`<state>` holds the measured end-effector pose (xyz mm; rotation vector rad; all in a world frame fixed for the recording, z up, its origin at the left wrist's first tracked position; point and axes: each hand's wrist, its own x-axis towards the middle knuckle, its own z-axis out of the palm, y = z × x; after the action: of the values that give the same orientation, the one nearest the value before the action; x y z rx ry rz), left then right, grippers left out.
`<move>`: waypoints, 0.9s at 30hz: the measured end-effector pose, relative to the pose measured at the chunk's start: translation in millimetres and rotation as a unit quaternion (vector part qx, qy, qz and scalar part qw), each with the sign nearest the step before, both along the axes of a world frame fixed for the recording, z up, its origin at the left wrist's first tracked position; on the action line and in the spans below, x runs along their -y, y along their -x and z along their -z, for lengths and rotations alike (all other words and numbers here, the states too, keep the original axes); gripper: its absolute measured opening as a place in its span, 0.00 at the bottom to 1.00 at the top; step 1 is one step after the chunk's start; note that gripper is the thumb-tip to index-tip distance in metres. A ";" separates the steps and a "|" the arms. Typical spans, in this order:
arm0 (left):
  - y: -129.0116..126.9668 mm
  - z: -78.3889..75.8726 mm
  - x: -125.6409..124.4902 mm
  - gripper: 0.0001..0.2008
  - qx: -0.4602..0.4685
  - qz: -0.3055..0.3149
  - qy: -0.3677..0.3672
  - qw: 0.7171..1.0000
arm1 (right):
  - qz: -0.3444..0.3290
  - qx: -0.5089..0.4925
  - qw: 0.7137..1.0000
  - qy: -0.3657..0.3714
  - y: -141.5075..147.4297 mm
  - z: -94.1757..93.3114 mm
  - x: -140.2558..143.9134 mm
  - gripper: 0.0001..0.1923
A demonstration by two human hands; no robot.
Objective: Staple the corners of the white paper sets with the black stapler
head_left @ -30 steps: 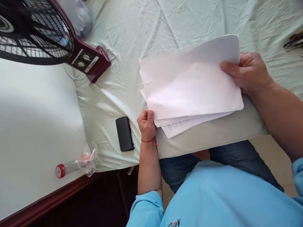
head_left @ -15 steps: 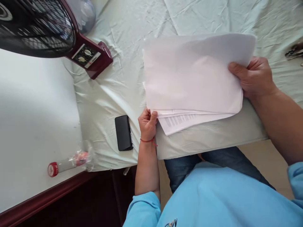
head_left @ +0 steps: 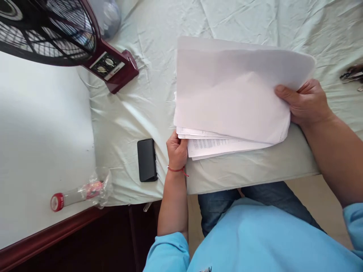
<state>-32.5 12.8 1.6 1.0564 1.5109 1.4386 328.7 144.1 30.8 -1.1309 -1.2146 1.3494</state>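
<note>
Stack of thin white paper sheets (head_left: 232, 98) lies at the near edge of the wrinkled pale-green bed sheet (head_left: 153, 34). Right hand (head_left: 307, 104) pinches the lifted, curving top sheets; left hand (head_left: 176, 150) grips the stack's near-left corner.

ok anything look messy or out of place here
A few things. The stack of papers is uneven, its lower sheets fanned out past the top one near the left hand. A plastic bottle lies on its side, crumpled, on the white table. The bed sheet is wrinkled.
</note>
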 end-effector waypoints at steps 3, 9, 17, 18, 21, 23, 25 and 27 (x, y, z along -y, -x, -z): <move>-2.3 -0.4 -0.5 0.19 0.027 -0.016 -0.007 0.999 | -0.010 -0.004 1.000 0.002 -2.1 0.0 0.5 0.20; -12.1 -16.2 -4.0 0.34 0.121 -0.020 0.008 0.992 | -0.039 0.043 0.998 0.029 -3.3 -1.2 2.6 0.22; -15.4 -20.3 -3.4 0.29 0.046 -0.055 0.096 0.993 | -0.027 0.002 0.999 0.036 -6.4 -2.4 -0.6 0.23; -15.2 -20.5 -2.4 0.29 0.046 -0.064 0.088 0.993 | -0.045 0.006 0.998 0.048 -8.4 -1.2 -1.9 0.25; -13.1 -23.0 0.7 0.28 0.045 -0.084 0.063 0.993 | -0.119 0.051 0.989 0.079 -12.2 -0.9 -4.0 0.28; -11.4 -27.4 1.8 0.26 0.035 -0.074 0.049 0.995 | -0.119 0.090 0.987 0.053 -11.1 -6.6 -3.0 0.27; -10.5 -35.4 1.2 0.24 0.018 -0.063 0.017 0.998 | -0.061 0.107 0.992 -0.013 -7.5 -18.2 0.1 0.24; -10.3 -47.1 -1.4 0.23 0.000 -0.061 -0.045 0.997 | -0.014 0.090 0.994 -0.064 -3.6 -35.0 4.6 0.23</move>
<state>-22.2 14.2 48.7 1.0319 1.5473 1.6035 332.2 139.5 65.7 -1.1663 -1.4313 1.1911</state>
